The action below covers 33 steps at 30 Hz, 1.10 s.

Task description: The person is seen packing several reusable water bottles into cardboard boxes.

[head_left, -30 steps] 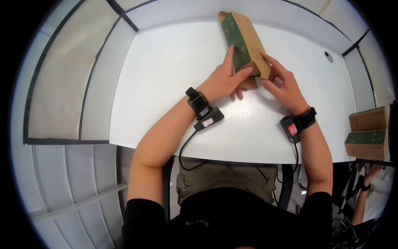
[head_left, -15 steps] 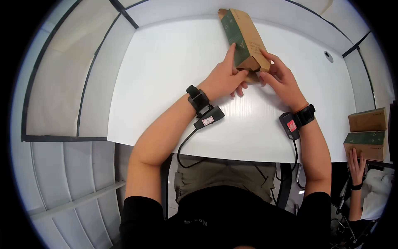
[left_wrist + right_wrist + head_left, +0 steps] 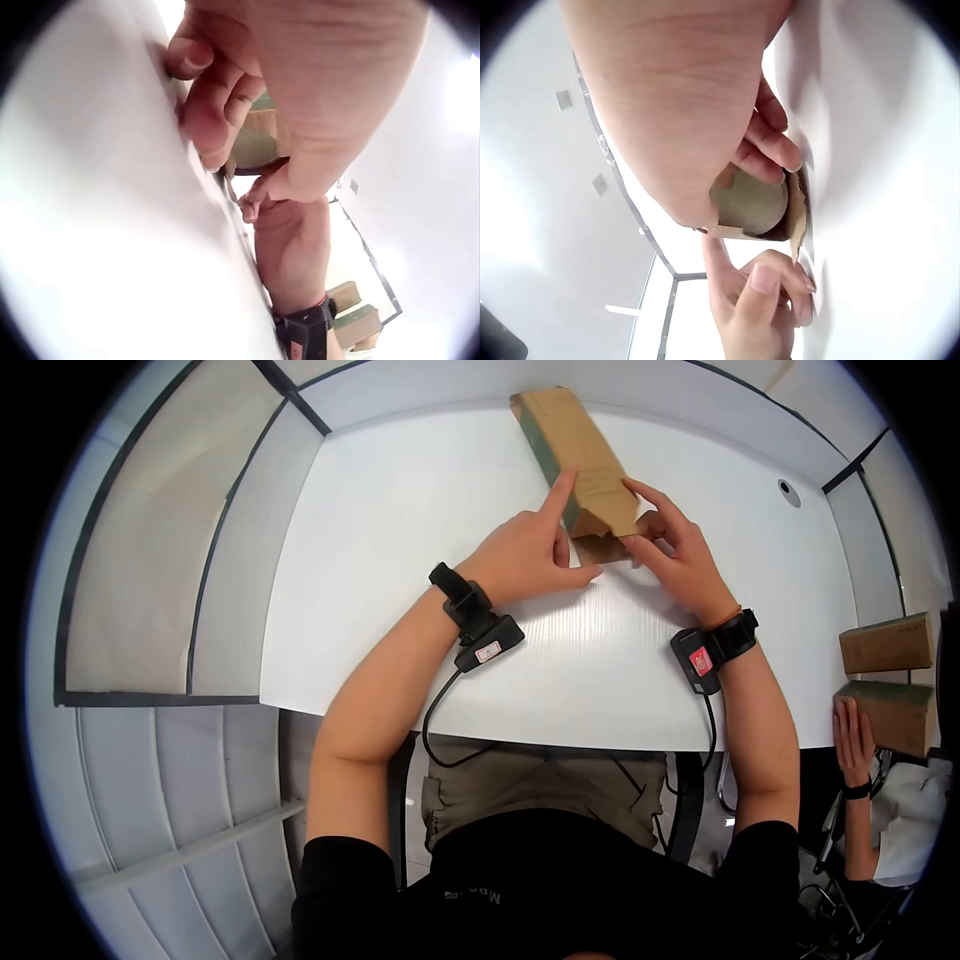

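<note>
A long brown cardboard box with a green side lies slanted on the far part of the white table, its near end open. Inside that end a round grey-green thing shows. My left hand is at the box's left side, index finger straight along it, thumb apart from the box. The other left fingers hang low by the table in the left wrist view. With thumb and fingers my right hand grips the near right corner of the box by its flap.
Two similar cardboard boxes are at the right edge, where another person's hand touches the nearer one. White panels border the table. A round cable hole is at the back right. Cables run from both wrist cameras.
My left thumb has come off the box's near end and the hand drew back slightly. The box has rolled, showing less green. Another person's hand has reached the box at right, which tilted.
</note>
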Tool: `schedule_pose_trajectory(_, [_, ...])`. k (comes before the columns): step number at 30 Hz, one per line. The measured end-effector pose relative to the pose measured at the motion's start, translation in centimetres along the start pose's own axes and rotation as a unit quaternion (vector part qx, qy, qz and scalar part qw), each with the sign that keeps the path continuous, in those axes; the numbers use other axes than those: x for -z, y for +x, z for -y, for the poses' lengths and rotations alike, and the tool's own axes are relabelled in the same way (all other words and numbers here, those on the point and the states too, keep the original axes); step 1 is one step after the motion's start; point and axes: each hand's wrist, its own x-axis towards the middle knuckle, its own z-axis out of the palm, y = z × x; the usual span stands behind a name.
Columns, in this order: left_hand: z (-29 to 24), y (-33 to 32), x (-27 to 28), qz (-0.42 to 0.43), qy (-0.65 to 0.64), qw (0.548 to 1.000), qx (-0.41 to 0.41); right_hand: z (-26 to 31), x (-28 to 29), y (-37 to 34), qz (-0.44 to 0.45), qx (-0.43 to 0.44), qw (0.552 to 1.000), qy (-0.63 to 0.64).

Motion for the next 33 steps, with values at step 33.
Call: schedule_pose_trajectory(33, [2.4,1.3,-1.4,-0.092,-0.060,0.987,-0.116,-0.3,-0.6,0.7,-0.084,-0.077,0.990,0.086])
